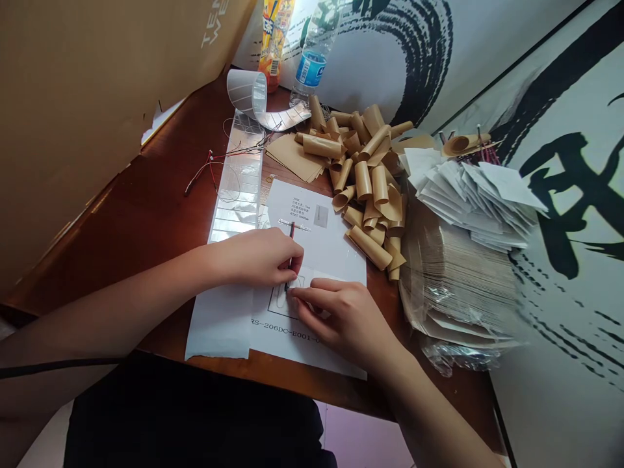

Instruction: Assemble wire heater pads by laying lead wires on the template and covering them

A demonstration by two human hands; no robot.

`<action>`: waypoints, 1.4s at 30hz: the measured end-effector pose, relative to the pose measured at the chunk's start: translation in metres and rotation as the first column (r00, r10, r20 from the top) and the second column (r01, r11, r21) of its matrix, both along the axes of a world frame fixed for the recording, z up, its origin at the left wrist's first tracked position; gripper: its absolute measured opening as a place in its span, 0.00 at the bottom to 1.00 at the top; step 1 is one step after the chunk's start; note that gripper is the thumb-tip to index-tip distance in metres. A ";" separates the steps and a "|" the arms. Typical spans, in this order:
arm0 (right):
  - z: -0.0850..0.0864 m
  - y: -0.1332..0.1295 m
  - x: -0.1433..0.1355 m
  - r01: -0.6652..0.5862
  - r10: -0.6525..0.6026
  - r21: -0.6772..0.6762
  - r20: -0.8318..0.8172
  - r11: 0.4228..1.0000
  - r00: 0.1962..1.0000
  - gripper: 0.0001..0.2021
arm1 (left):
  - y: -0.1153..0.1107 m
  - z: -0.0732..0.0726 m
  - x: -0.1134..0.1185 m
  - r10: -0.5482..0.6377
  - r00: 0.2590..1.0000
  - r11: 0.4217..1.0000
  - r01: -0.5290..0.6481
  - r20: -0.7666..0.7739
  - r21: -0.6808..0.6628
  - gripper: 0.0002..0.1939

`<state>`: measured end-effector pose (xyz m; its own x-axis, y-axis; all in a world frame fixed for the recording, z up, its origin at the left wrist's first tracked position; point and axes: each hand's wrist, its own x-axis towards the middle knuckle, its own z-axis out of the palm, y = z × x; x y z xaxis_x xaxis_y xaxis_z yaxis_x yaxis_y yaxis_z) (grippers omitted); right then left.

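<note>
A white printed sheet (336, 260) with a line drawing lies flat in front of me. Over it, my left hand (273, 257) pinches a thin dark wire (292, 231) with a little red near its upper end, which lies by a clear strip on the sheet. My right hand (336, 309) has thumb and forefinger together at the wire's lower dark end, over the drawing. The exact grip there is partly hidden by the fingers. Under my left forearm runs a long strip of silvery labels (236, 195) on white backing, its far end curled into a roll (244, 91).
Loose red and black wires (209, 159) lie across the label strip. Rolled brown paper pieces (363, 182) are heaped behind the sheet. Stacked cards (463, 279) in plastic and white slips (472, 195) stand at right. Two bottles (311, 68) stand at the back; a cardboard box (97, 117) is left.
</note>
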<state>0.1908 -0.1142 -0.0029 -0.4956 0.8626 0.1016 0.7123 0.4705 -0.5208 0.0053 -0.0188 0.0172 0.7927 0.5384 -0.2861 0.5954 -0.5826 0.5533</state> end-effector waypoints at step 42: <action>-0.004 0.001 0.002 0.157 -0.158 0.053 0.021 0.986 0.987 0.05 | -0.002 0.003 0.001 0.063 0.998 0.998 -0.064 -0.029 -0.027 0.07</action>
<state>0.1926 -0.1134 -0.0068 -0.3570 0.9240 0.1370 0.7922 0.3772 -0.4797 0.0067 -0.0204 0.0198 0.7488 0.5785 -0.3235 0.6460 -0.5277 0.5516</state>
